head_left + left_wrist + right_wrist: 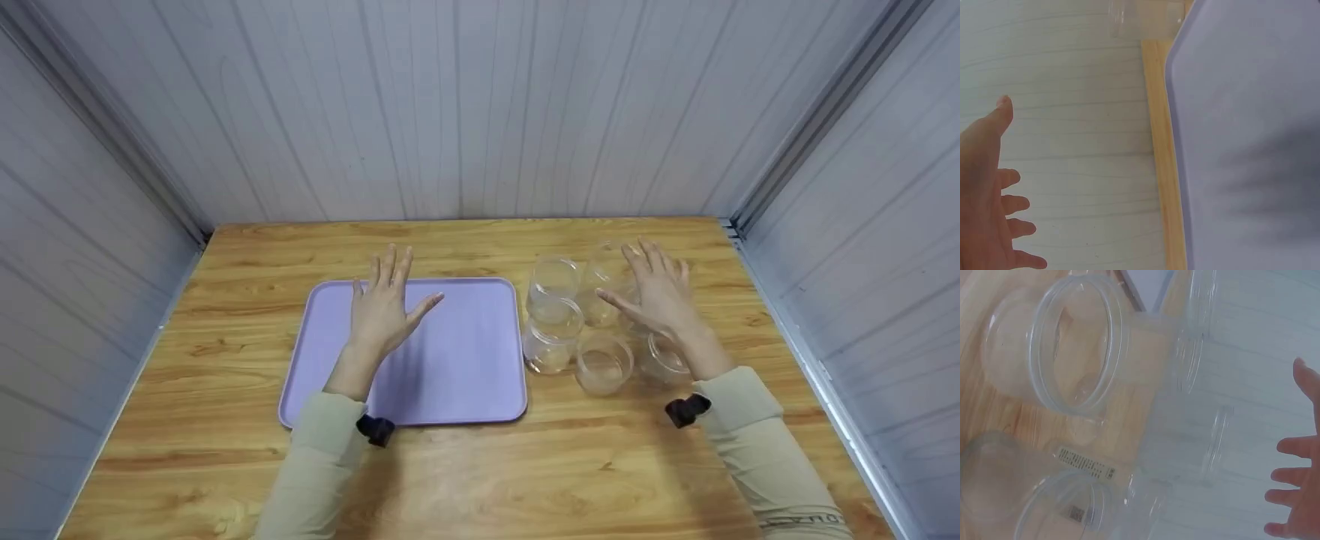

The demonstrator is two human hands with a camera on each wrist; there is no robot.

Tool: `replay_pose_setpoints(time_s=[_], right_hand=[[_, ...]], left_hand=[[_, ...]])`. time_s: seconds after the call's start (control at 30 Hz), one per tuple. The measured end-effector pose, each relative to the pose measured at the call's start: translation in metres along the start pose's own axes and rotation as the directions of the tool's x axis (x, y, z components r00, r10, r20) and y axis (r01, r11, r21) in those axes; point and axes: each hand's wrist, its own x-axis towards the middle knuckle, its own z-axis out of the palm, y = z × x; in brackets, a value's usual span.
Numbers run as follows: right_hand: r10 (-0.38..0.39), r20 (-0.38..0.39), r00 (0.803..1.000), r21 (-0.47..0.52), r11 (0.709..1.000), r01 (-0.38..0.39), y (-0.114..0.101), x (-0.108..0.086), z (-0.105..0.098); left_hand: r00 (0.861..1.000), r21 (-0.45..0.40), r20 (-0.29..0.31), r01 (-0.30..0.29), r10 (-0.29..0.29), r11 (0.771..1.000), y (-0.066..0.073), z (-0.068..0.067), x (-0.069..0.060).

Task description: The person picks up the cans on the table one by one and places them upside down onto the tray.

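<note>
A purple rectangular tray (465,360) lies on the wooden table, with nothing on it. Over its left half hovers the left hand (381,319), fingers spread and holding nothing; the left wrist view shows that hand (985,197) beside the tray (1241,112). To the tray's right stand several clear plastic jars, among them a front one (604,366) and one at the right (664,360). My right hand (664,300) is spread above the right-hand jars, gripping nothing. In the right wrist view the hand (1300,495) is apart from an open-topped jar (1010,349); a printed label (1084,462) shows nearby.
Pale panelled walls (457,112) enclose the wooden table (510,480) at the back and both sides. A metal edge strip (825,375) runs along the right side. Bare wood shows in front of the tray and jars.
</note>
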Motion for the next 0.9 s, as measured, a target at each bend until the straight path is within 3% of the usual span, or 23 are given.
replay_pose_setpoints(time_s=[0.13, 0.3, 0.47, 0.6, 0.9], right_hand=[[-0.032, -0.047, 0.998, 0.009, 0.999, 0.033, -0.006, -0.001, 0.005], [-0.099, -0.088, 0.991, 0.147, 0.983, 0.111, -0.017, 0.000, 0.013], [-0.143, -0.117, 0.983, 0.194, 0.967, 0.164, -0.027, 0.000, 0.021], [-0.140, -0.114, 0.984, 0.194, 0.968, 0.160, -0.033, -0.001, 0.029], [-0.161, -0.097, 0.982, 0.245, 0.953, 0.180, -0.044, -0.004, 0.045]], left_hand=[[0.999, -0.045, -0.052, -0.009, 0.006, 0.999, 0.002, 0.003, -0.003], [0.988, -0.114, -0.157, -0.032, 0.014, 0.993, 0.003, 0.010, -0.007], [0.963, -0.168, -0.270, -0.051, 0.004, 0.985, 0.005, 0.019, -0.011], [0.939, -0.210, -0.345, -0.068, -0.008, 0.975, 0.008, 0.027, -0.015], [0.890, -0.271, -0.456, -0.136, -0.002, 0.953, 0.013, 0.046, -0.025]])
